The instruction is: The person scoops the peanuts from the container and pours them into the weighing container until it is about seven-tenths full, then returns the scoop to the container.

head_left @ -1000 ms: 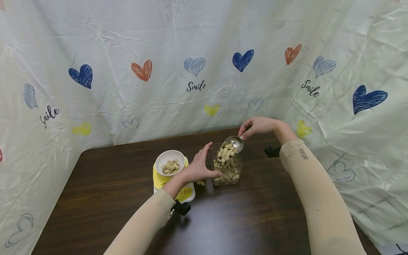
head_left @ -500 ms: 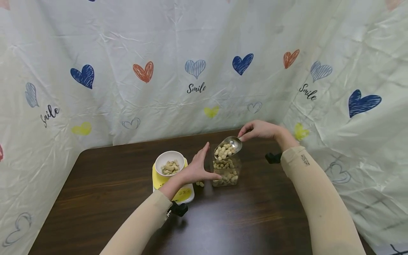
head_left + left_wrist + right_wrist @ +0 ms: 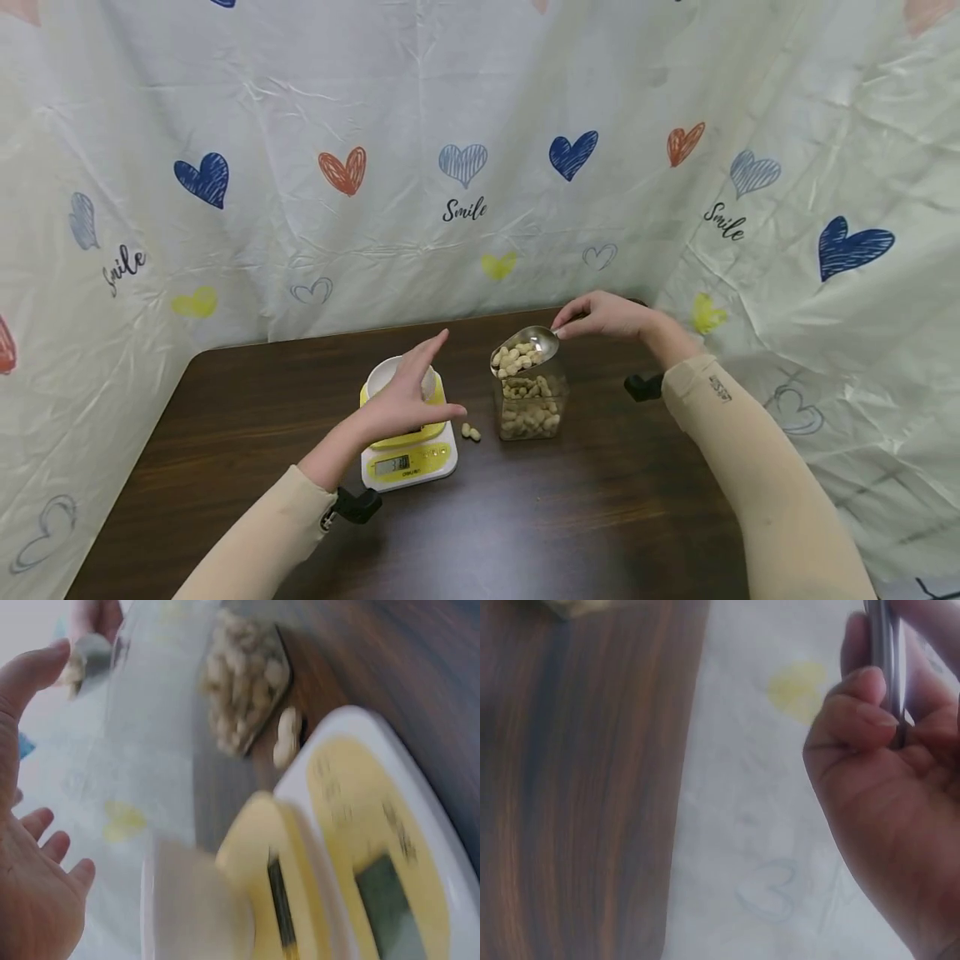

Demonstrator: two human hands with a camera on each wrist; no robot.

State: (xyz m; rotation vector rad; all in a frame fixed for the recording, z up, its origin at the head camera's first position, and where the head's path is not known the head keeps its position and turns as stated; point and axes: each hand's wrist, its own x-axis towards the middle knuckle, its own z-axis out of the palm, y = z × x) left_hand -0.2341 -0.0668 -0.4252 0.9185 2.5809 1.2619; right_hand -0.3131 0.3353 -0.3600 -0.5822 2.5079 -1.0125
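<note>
In the head view my right hand [image 3: 603,317] grips the handle of a metal scoop [image 3: 542,340] loaded with peanuts [image 3: 513,360]. The scoop hangs over a clear square container [image 3: 531,398] that holds more peanuts. Its handle [image 3: 889,667] shows between curled fingers in the right wrist view. My left hand [image 3: 401,400] is spread, thumb apart from the fingers, above a white bowl [image 3: 384,372] and partly hides it. That bowl stands on a yellow and white kitchen scale [image 3: 411,467] with a lit display. In the left wrist view the bowl [image 3: 191,907] lies beside the open palm.
Loose peanuts [image 3: 471,432] lie on the dark wooden table [image 3: 525,517] between the scale and the container. A white curtain [image 3: 405,275] printed with hearts hangs behind the table and at both sides.
My left hand has moved left from beside the container to over the bowl, uncovering the scale's display. The loaded scoop has shifted slightly left in my right hand.
</note>
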